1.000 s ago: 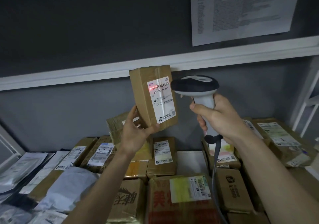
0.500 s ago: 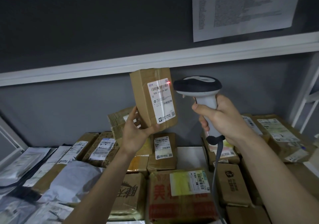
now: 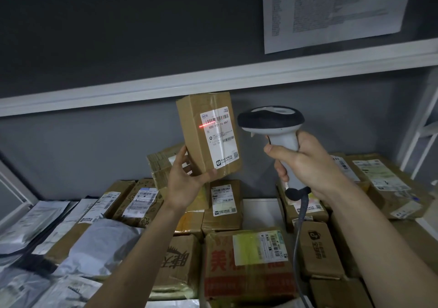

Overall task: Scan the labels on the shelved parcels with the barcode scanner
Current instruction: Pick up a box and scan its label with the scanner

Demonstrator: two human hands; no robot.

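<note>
— Cardboard, brown and taped: what is that you lift in your left hand (image 3: 183, 179)?

— You hold a small parcel (image 3: 208, 134) upright above the shelf's load, your thumb curled across its lower front edge and your fingers wrapped behind it. Its white label (image 3: 219, 137) faces you, with the number 505-101-16-6A7 printed under the top barcode.

— And your right hand (image 3: 305, 163)?

— It grips the pale handle of the barcode scanner (image 3: 272, 122), fingers closed round it, forefinger at the front. The dark head of the scanner points left at the parcel, just beside it and not touching. A thin red line (image 3: 204, 125) falls across the left edge of the label, beside the top barcode and partly on bare cardboard.

— What lies beneath your hands?

— Other parcels crowd the shelf (image 3: 258, 209): a carton with red characters (image 3: 246, 262) and a yellowed label sits nearest you, a box with a like white label (image 3: 224, 203) stands behind it, and grey plastic mailers (image 3: 99, 246) lie to the left. The scanner's cable (image 3: 299, 236) hangs down from the handle over the cartons.

— Above?

— A white shelf rail (image 3: 213, 80) crosses the grey wall, and a printed sheet (image 3: 331, 8) hangs at the upper right; its text is too blurred to read.
</note>
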